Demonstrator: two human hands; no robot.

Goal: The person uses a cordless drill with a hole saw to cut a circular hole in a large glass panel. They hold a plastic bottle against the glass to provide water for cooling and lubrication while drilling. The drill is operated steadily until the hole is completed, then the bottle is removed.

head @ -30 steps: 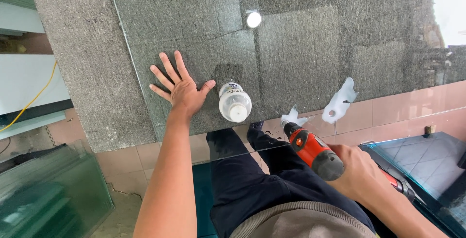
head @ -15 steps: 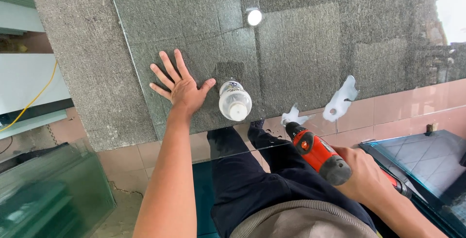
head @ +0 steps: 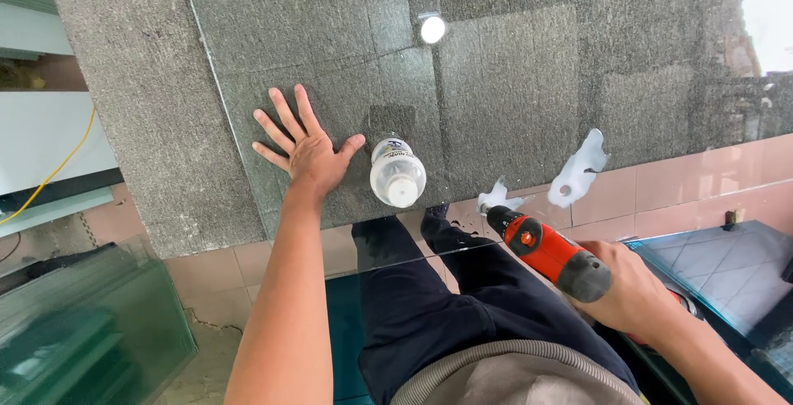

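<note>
My left hand lies flat, fingers spread, on a clear glass sheet that rests on a grey carpeted bench. Just right of it a plastic water bottle with a white cap stands upright on the glass. My right hand grips a red and black power drill, its tip pointing down at the near edge of the glass beside a white wet patch.
A second white patch with a hole sits further right on the glass. A small white round disc lies at the back. Stacked glass panes stand at lower left, another glass sheet at right. A yellow cable runs at left.
The drill and my right hand have shifted slightly right and down. My left hand stays flat on the glass.
</note>
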